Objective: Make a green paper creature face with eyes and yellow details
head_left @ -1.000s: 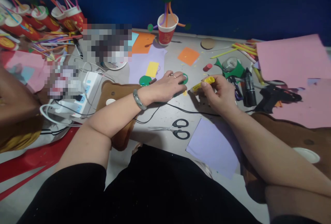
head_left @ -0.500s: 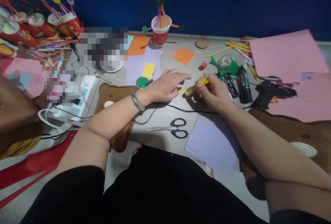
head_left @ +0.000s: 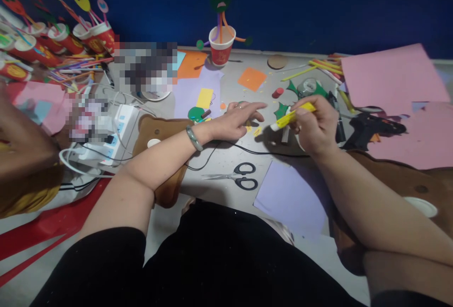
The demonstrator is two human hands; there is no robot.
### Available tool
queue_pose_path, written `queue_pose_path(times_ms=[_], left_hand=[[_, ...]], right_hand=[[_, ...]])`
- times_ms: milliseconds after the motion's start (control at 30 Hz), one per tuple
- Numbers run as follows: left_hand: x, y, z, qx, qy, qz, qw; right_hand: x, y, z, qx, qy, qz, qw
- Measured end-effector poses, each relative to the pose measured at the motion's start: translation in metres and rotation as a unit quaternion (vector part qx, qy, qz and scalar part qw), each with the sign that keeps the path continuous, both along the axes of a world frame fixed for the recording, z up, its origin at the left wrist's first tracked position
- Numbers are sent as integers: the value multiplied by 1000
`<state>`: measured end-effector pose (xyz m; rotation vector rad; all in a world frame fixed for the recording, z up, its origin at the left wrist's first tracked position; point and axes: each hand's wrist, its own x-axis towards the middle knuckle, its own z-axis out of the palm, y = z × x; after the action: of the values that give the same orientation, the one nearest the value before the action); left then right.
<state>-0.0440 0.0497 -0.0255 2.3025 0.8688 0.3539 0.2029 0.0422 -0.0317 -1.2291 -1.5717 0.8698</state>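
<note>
My right hand (head_left: 316, 125) grips a yellow glue stick (head_left: 292, 117), its white end tilted down to the left above the table. Stretched out low over the tabletop, my left hand (head_left: 237, 120) has its fingers apart, and nothing shows in them. Small yellow paper strips (head_left: 257, 131) lie just beside its fingers. Left of that hand are a green paper disc (head_left: 196, 114) and a yellow paper rectangle (head_left: 205, 98). A red cap (head_left: 278, 93) rests behind the glue stick. Nearer me lie black-handled scissors (head_left: 245, 176).
A paper cup figure (head_left: 221, 49) with a green head stands at the back. At right are a black glue gun (head_left: 371, 130) and pink sheets (head_left: 396, 80). A power strip (head_left: 118, 132) with cables is at left, beside another person's arm (head_left: 24, 127). A black cable crosses the table.
My right hand has moved right with the glue stick, away from my left hand. More of the yellow strips now shows. My left hand stays in nearly the same place.
</note>
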Motion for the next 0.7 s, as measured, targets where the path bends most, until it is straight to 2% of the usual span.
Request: queue_pose_path(times_ms=[100, 267, 700], left_hand=[[1, -3, 6, 56, 60, -36, 996], [2, -9, 4, 155, 89, -104, 978], [5, -9, -14, 243, 156, -69, 955]], right_hand=[[-1, 7, -1, -8, 124, -74, 990], [-2, 14, -2, -35, 150, -106, 982], [-5, 12, -3, -27, 109, -86, 990]])
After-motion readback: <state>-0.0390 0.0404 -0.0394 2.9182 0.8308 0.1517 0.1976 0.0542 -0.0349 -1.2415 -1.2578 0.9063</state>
